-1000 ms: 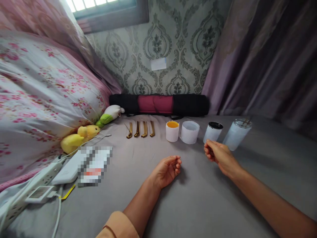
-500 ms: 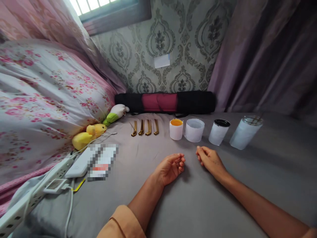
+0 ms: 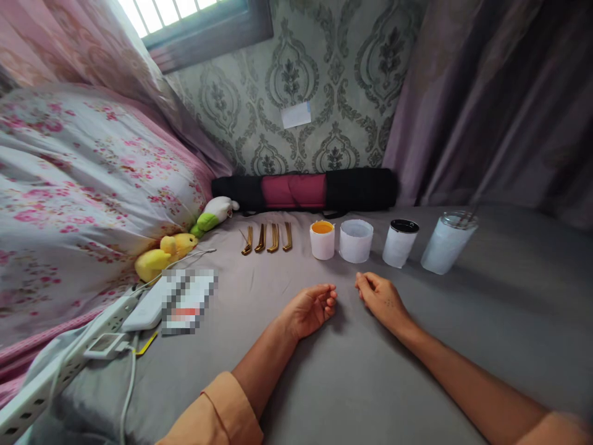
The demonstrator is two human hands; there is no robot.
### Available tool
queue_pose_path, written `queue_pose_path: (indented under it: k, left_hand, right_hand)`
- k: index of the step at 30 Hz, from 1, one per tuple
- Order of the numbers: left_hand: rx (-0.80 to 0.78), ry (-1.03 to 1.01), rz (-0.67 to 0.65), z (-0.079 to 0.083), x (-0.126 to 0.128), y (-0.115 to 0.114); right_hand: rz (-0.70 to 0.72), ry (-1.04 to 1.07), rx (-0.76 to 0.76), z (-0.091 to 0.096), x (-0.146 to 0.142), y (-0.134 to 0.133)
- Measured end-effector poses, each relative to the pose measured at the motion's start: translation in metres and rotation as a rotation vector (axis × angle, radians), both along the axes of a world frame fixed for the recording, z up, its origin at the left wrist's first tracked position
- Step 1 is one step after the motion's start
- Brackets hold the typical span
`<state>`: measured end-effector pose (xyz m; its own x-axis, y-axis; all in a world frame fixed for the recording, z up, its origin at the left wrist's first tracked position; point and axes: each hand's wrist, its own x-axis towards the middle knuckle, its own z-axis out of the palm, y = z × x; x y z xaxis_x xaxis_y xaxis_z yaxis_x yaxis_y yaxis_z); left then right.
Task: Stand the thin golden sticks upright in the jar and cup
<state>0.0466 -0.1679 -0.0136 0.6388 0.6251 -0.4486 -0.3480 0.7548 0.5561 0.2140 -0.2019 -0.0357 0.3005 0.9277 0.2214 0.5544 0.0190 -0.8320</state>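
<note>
My left hand [image 3: 311, 310] rests on the grey sheet [image 3: 352, 383], palm turned inward, its fingers loosely curled and slightly apart with nothing visible in them. Close by on the right, my right hand [image 3: 380, 298] lies with its back up and fingers folded in; I see nothing held. Beyond the hands stand a small white-wrapped cup with an orange inside [image 3: 322, 241], a wider white tub [image 3: 356, 242], a white-wrapped can with a dark top [image 3: 401, 243] and a white-wrapped glass jar [image 3: 448, 243] with thin sticks in it. Left of them lie several gold-coloured bent bundles [image 3: 273, 238].
A black and maroon roll [image 3: 294, 190] lies along the wall. On the left are a yellow plush toy [image 3: 155, 262], a green and white plush [image 3: 215, 215], a white power bank [image 3: 151, 303], a blurred flat item [image 3: 191, 303], and a power strip [image 3: 65, 364] with cables.
The whole scene has shifted slightly left as the head turned. Both hands keep about the same pose and place on the sheet.
</note>
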Motion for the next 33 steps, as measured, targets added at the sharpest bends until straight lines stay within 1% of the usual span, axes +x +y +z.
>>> queue_pose_path:
  k: [4, 9, 15, 21, 27, 33]
  left_hand:
    - [0.018, 0.101, 0.002, 0.004, 0.0, 0.006]
    - [0.097, 0.248, 0.042, 0.009, -0.001, 0.021]
    - [0.235, 0.392, 0.079, 0.011, -0.006, 0.042]
    - [0.395, 0.521, 0.123, 0.01, -0.011, 0.064]
    - [0.58, 0.722, 0.155, 0.012, -0.016, 0.087]
    - [0.738, 0.925, 0.153, 0.018, -0.016, 0.106]
  right_hand:
    - [0.003, -0.009, 0.003, -0.001, 0.001, 0.0]
    - [0.007, -0.015, 0.014, -0.001, 0.0, 0.0]
    - [0.018, -0.037, 0.011, 0.004, -0.001, -0.002]
    - [0.022, -0.065, 0.023, 0.001, 0.0, -0.002]
    - [0.018, -0.09, 0.026, -0.002, 0.001, 0.0]
    - [0.017, -0.097, 0.037, -0.004, 0.001, 0.001]
